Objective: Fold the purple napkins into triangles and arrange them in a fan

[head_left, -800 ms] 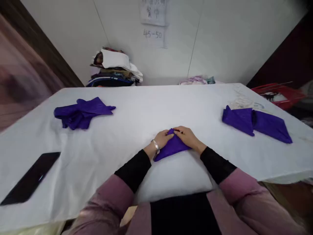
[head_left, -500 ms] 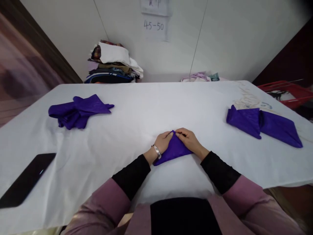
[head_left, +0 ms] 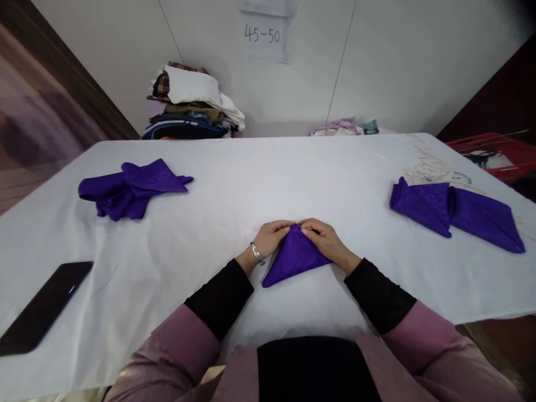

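Note:
A purple cloth napkin [head_left: 296, 258], folded into a triangle, lies in front of me on the white tablecloth [head_left: 268, 178]. Its top corner points away from me. My left hand [head_left: 270, 237] pinches that corner from the left, thumb on the upper face. From the right, my right hand [head_left: 324, 237] grips the same corner between thumb and fingers. The fingertips of both hands nearly meet there. The undersides of the fingers are hidden.
A bunched purple cloth [head_left: 138, 187] lies at the left, and folded purple cloths [head_left: 477, 215] at the right. A black phone-like slab [head_left: 44, 307] rests near the left edge. Stacked clothes [head_left: 190, 106] stand behind the table; a red basket [head_left: 502, 153] is beyond its right side.
My left hand has shifted slightly left and lies less over the napkin, so more of its left side shows. The right hand keeps its place at the corner. The camera view has tilted slightly.

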A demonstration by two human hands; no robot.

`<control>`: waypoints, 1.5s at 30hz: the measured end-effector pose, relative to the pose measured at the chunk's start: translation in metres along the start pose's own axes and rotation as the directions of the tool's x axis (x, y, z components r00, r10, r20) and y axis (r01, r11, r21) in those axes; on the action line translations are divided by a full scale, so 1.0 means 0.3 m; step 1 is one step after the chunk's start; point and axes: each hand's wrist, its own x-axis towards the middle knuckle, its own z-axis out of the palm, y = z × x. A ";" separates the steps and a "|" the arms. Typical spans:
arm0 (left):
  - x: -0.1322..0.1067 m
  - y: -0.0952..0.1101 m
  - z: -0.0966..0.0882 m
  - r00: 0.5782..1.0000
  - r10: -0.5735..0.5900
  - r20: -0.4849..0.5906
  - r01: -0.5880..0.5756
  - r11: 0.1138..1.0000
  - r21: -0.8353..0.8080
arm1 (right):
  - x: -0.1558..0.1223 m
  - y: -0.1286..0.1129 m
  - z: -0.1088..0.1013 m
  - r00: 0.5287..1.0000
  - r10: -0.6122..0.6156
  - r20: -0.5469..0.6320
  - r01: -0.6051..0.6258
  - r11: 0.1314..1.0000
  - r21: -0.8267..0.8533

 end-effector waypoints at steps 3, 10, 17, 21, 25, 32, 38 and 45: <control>0.003 -0.008 -0.014 0.989 0.148 0.025 -0.150 0.977 0.151 | 0.000 -0.003 -0.003 0.999 0.022 0.029 -0.022 1.000 0.005; -0.003 0.003 -0.022 0.922 0.362 0.136 -0.385 0.822 0.420 | 0.002 -0.007 -0.006 0.995 0.040 0.092 -0.040 0.999 -0.002; -0.006 0.014 -0.022 0.891 0.428 0.152 -0.438 0.725 0.532 | 0.002 -0.020 -0.015 0.986 0.006 0.169 0.001 0.999 -0.044; -0.003 0.005 -0.022 0.875 0.454 0.166 -0.474 0.742 0.474 | 0.003 -0.022 -0.019 0.980 -0.006 0.200 0.017 0.998 -0.055; -0.001 0.000 -0.021 0.891 0.431 0.145 -0.449 0.785 0.426 | 0.004 -0.026 -0.019 0.977 -0.009 0.215 0.024 0.998 -0.065; 0.002 -0.008 -0.018 0.885 0.438 0.156 -0.463 0.795 0.392 | 0.002 -0.040 -0.017 0.974 -0.004 0.228 0.027 0.995 -0.097; 0.001 0.001 -0.017 0.877 0.454 0.155 -0.476 0.781 0.405 | 0.004 -0.035 -0.018 0.967 -0.030 0.255 0.063 0.991 -0.121; -0.009 0.003 0.001 0.940 0.332 0.078 -0.331 0.832 0.445 | 0.004 -0.032 -0.016 0.965 -0.018 0.260 0.056 0.989 -0.139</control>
